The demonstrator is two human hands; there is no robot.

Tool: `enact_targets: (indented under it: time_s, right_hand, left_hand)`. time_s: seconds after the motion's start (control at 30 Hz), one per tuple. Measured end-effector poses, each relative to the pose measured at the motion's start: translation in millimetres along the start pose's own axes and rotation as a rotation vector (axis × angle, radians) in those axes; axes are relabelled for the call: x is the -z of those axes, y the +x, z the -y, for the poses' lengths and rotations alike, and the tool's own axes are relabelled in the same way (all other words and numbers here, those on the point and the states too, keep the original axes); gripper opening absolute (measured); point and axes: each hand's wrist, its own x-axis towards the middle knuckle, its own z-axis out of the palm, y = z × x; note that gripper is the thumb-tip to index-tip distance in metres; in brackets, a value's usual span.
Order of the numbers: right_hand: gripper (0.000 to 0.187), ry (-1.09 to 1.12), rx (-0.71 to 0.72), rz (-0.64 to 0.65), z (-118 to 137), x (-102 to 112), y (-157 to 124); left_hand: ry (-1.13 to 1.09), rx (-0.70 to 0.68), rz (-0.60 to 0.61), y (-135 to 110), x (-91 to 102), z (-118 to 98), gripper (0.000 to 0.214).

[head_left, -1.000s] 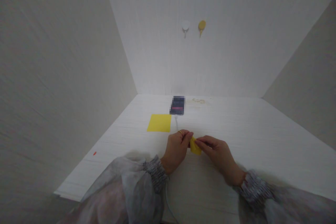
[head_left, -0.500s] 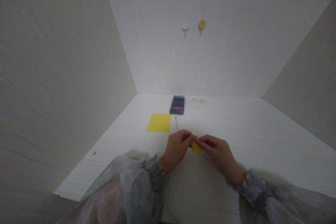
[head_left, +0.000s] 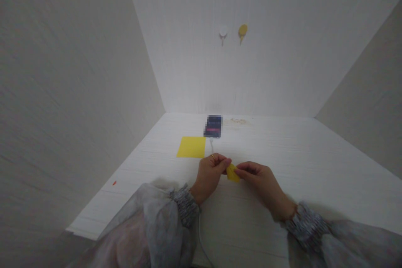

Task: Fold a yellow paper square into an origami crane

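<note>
A small folded piece of yellow paper (head_left: 233, 173) is held between my two hands above the white table. My left hand (head_left: 211, 173) pinches its upper left edge with thumb and fingers; a ring shows on one finger. On the other side, my right hand (head_left: 259, 178) pinches the paper's right edge between thumb and fingertips. The exact folds are too small to make out. Beyond my left hand lies a flat yellow sheet of paper (head_left: 191, 147).
A blurred-out phone (head_left: 213, 126) lies near the back wall, with a white cable (head_left: 202, 240) running toward me under my left arm. A small red bit (head_left: 114, 183) is at the left. White (head_left: 223, 33) and yellow (head_left: 243, 30) hooks are on the wall.
My hands have moved slightly apart, and more of the folded yellow paper shows between them. The left fingers have shifted a little left. The flat sheet has stayed in place.
</note>
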Motion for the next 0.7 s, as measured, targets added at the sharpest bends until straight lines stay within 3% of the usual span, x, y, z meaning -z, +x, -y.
enact_targets:
  time_s: [0.2, 0.53, 0.7]
  right_hand:
    - [0.022, -0.022, -0.040, 0.025, 0.7, 0.3, -0.2]
    - [0.018, -0.073, 0.094, 0.017, 2.1, 1.4, -1.6]
    - [0.020, -0.044, 0.006, 0.033, 4.0, -2.9, -0.4]
  left_hand:
    - [0.030, -0.007, 0.042, 0.3, 0.7, 1.9, 0.021]
    - [-0.069, 0.072, 0.015, -0.7, -2.8, -2.8, 0.022]
    - [0.143, -0.036, 0.025, -0.4, 0.2, -0.2, 0.024]
